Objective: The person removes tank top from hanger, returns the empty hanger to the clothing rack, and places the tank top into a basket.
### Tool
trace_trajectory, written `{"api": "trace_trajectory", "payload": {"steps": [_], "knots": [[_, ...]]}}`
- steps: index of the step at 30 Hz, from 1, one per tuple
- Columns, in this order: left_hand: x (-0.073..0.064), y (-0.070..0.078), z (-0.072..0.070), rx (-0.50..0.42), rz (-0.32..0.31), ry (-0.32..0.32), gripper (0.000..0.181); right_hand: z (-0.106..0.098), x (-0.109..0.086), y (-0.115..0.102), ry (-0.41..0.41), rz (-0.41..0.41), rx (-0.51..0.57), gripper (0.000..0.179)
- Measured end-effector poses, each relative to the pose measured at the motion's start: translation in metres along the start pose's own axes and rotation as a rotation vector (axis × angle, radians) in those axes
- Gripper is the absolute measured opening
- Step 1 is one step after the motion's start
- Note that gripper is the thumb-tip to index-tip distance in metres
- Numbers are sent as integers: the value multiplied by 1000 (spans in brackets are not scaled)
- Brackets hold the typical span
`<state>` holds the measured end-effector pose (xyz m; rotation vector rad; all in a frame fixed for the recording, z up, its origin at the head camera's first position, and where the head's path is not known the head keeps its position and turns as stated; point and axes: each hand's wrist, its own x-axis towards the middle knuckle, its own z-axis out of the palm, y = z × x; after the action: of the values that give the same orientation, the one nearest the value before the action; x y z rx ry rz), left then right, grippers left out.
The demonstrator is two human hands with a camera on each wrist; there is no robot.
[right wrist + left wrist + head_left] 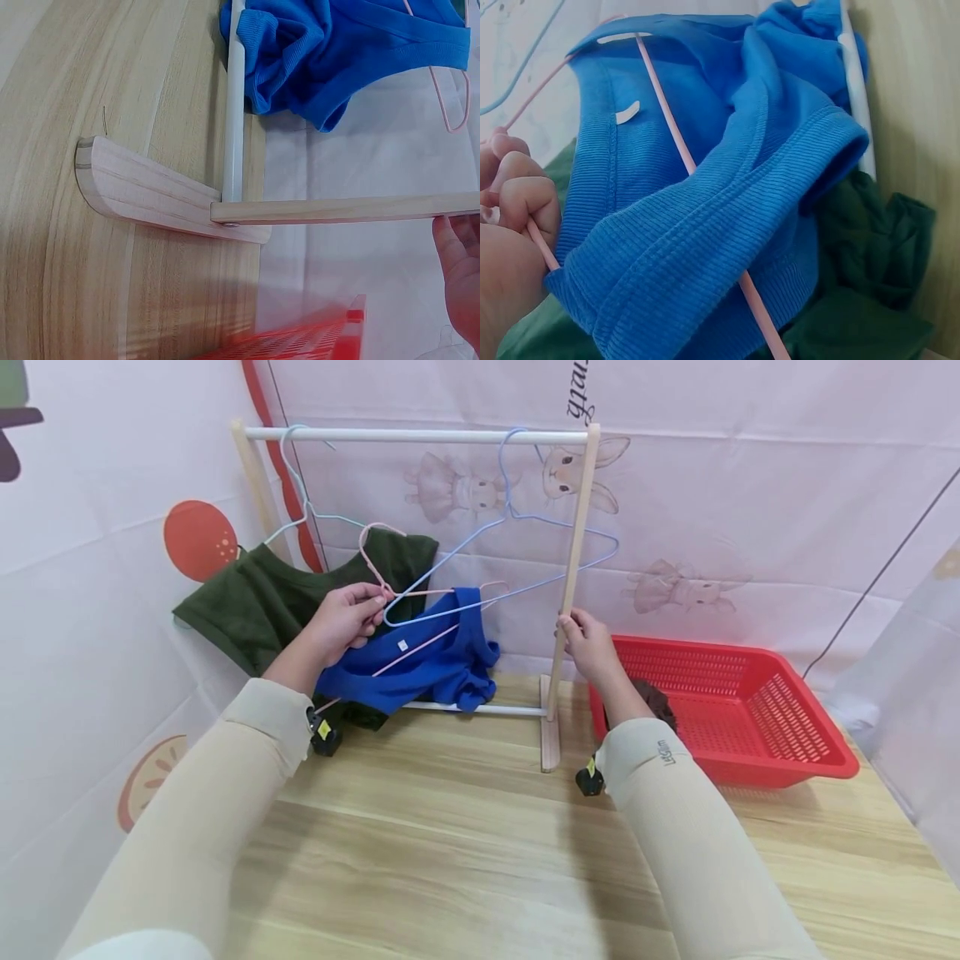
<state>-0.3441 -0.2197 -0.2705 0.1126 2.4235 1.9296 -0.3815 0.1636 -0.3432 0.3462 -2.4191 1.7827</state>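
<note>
My left hand (348,620) pinches a pink hanger (423,592) just below its hook, which stands apart from the rail. On this hanger hangs a blue garment (408,672) with ribbed edges, askew; the left wrist view shows the pink lower bar (664,101) crossing its opening. With my right hand (592,647) I grip the right wooden post (573,560) of a small clothes rack. A light blue hanger (480,531), bare, hangs from the rail (420,436) near that post. At the left a dark green garment (281,589) hangs on a mint hanger (303,485), partly behind the blue one.
A red plastic basket (772,710) stands right of the rack, a dark brown cloth (656,702) in its left part, partly behind my right arm. The rack's foot (550,747) and low white bar (480,708) are near the wooden tabletop (450,843). Printed fabric hangs behind.
</note>
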Motion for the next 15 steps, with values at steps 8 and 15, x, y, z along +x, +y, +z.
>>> {"api": "trace_trajectory", "payload": {"steps": [8,15], "knots": [[-15,-20,-2,-58,5,-22,30,1,-2,-3,-2,1,5,43],[-26,-37,-3,-95,18,-41,29,0,-2,-4,-4,-1,5,42]]}}
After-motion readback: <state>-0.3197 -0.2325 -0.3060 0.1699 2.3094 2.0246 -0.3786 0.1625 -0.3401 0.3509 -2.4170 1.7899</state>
